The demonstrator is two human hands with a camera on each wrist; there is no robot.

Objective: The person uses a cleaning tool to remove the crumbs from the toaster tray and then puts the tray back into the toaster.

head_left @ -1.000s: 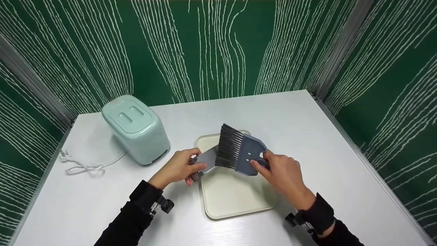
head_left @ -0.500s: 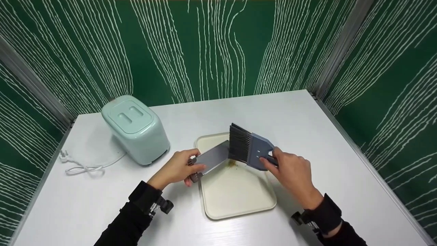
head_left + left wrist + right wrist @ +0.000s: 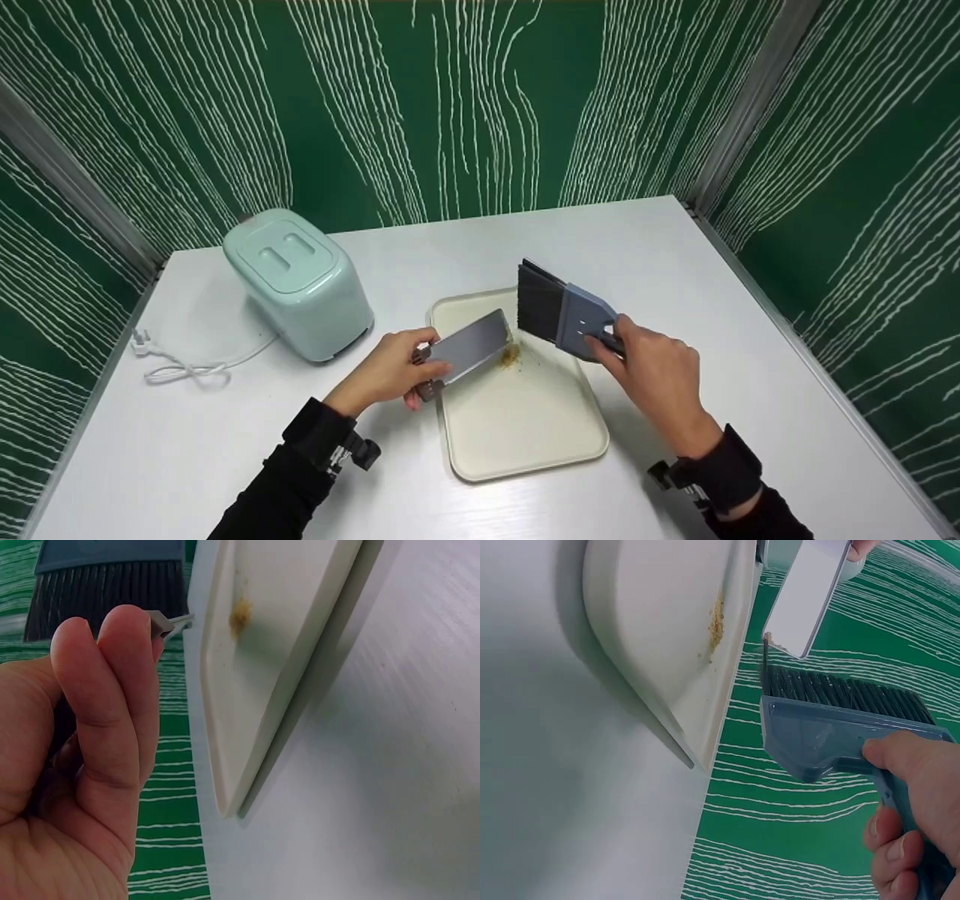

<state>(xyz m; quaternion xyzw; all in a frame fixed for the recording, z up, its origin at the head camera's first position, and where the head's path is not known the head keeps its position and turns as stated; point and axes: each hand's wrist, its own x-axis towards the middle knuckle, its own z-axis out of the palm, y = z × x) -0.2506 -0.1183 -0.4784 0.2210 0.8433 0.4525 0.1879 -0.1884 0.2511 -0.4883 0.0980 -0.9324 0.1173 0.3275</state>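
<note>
My left hand (image 3: 394, 367) grips the end of a narrow grey metal crumb tray (image 3: 472, 345) between thumb and fingers. The crumb tray slants over a cream serving tray (image 3: 525, 442), its free end close to a small heap of brown crumbs (image 3: 510, 355). In the right wrist view a few crumbs cling at the crumb tray's corner. My right hand (image 3: 656, 367) holds a blue-grey hand brush (image 3: 589, 322) by its handle, thumb on the head. Its black bristles (image 3: 847, 696) point left, apart from the crumb tray in the head view.
A mint-green toaster (image 3: 300, 285) stands at the back left of the white table (image 3: 765, 420). Its white cord and plug (image 3: 180, 365) lie beside it. Green walls (image 3: 495, 112) with white wavy lines close in the back and sides.
My right hand has drawn the brush right and slightly up, off the crumb tray. Crumbs on the serving tray have come into sight. My left hand stays nearly still.
</note>
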